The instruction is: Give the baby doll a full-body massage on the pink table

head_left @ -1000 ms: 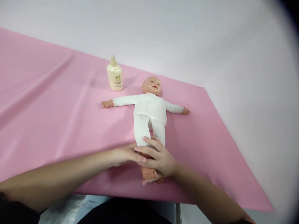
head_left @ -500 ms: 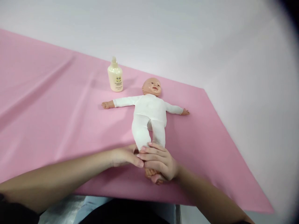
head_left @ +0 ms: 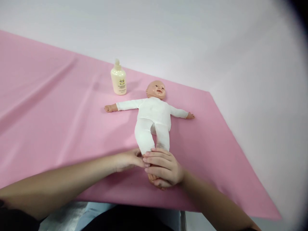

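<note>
A baby doll (head_left: pixel 154 110) in white clothing lies on its back, arms spread, with its feet towards me. My right hand (head_left: pixel 165 166) is wrapped over the doll's lower legs and feet, its fingers lying across them. From the other side my left hand (head_left: pixel 131 159) grips the doll's ankle, thumb on top near the right fingertips; its other fingers are hidden beneath. Some toes show below my right hand. Beyond the doll's outstretched arm a cream-coloured pump bottle (head_left: pixel 119 80) with a small dark label stands upright, apart from both hands.
A pink cloth (head_left: pixel 60 128) with a few creases covers the table. Its front edge runs close to my lap, and its right edge slants away beyond the doll. A pale white surface (head_left: pixel 168 35) lies behind it.
My right hand has shifted slightly over the doll's feet, and the left thumb has slid a little up. The doll's legs have moved slightly left. The bottle stays in place.
</note>
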The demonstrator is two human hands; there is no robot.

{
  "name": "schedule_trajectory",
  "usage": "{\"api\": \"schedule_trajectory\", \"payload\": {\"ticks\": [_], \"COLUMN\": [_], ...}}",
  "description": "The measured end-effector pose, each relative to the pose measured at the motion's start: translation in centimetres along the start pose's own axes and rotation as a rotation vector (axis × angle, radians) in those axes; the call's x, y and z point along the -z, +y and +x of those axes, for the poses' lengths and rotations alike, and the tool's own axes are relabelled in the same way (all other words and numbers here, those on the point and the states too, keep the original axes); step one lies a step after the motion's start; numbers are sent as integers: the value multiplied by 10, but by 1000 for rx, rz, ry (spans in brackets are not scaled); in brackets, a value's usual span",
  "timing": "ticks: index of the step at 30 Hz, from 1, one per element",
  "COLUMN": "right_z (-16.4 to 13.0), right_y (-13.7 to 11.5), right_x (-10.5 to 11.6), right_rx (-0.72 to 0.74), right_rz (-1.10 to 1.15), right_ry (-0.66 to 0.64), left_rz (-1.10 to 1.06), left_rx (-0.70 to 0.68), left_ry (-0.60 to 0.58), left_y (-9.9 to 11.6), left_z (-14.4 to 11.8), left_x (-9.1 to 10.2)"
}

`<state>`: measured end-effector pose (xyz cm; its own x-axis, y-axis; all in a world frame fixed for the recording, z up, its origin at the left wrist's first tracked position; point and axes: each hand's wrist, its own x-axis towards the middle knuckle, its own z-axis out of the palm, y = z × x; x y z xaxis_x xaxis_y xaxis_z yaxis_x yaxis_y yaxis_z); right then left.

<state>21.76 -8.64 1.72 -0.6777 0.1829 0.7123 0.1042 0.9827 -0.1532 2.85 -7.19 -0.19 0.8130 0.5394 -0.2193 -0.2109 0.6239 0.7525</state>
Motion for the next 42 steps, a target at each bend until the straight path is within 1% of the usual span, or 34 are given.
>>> {"api": "schedule_trajectory", "payload": {"ticks": [6,10,14,18,22,25,29,32,35,38,42], "right_z": [0,-1,0,1,-2,-4,-3,-1,0,0,-2], "right_y": [-1,0,2,1,0,-1,-1,0,0,0,1], "right_x": [0,1,1,1,0,1,4,4,2,1,1], "right_rx": [-29,-19,-19,-20,-38,-56,-64,-65,-66,-98,-78], "right_rz": [21,23,3,-42,-81,-69,-24,-32,-103,-158,-150], "right_ry": [50,37,18,51,52,67,49,43,26,4,12], "left_rz": [-60,-51,-11,50,77,80,101,110,134,201,303], "left_rx": [-10,-26,-45,-49,-65,-83,-74,-83,-98,-131,-162], "left_ry": [7,14,22,35,13,29,42,46,19,-43,-75], "left_y": [3,5,4,3,1,-2,-5,-4,-3,-1,2], "left_z": [-2,-3,-3,-4,-2,0,0,-1,-1,0,2], "left_x": [-4,-6,-4,-1,1,3,5,5,6,6,4]}}
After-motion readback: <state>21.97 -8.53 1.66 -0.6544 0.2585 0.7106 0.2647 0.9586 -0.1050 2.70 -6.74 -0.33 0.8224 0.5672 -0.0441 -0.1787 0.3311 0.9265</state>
